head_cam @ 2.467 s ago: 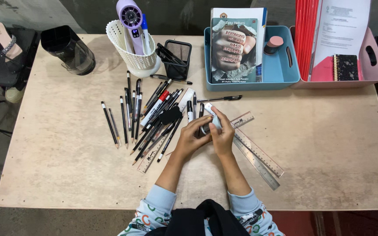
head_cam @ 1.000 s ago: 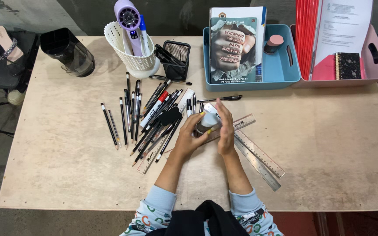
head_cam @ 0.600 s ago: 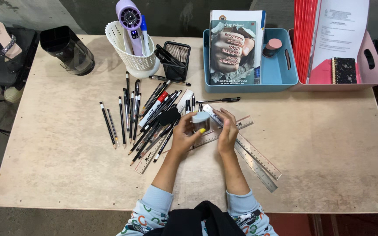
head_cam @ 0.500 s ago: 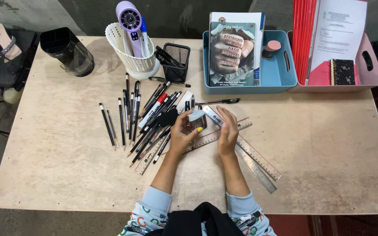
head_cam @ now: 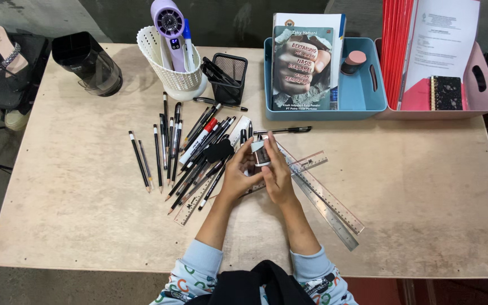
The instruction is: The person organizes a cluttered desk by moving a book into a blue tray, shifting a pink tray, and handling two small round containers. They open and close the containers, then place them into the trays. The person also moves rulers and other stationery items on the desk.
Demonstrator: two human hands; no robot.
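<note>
Two hands hold a small white bottle over the tabletop.

The left hand (head_cam: 238, 178) and the right hand (head_cam: 278, 175) both have a tight grip on the small white bottle (head_cam: 260, 152), which has a dark label. It sits between the fingers, just above the middle of the tabletop (head_cam: 425, 186). A pile of pens and pencils (head_cam: 190, 149) lies just to the left. Two long rulers (head_cam: 323, 197) lie under the hands. A blue tray (head_cam: 362, 93) with a book stands behind.

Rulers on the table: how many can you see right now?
3: a metal ruler right of the hands, a clear ruler crossing it, another ruler under the pens. More may be hidden.
</note>
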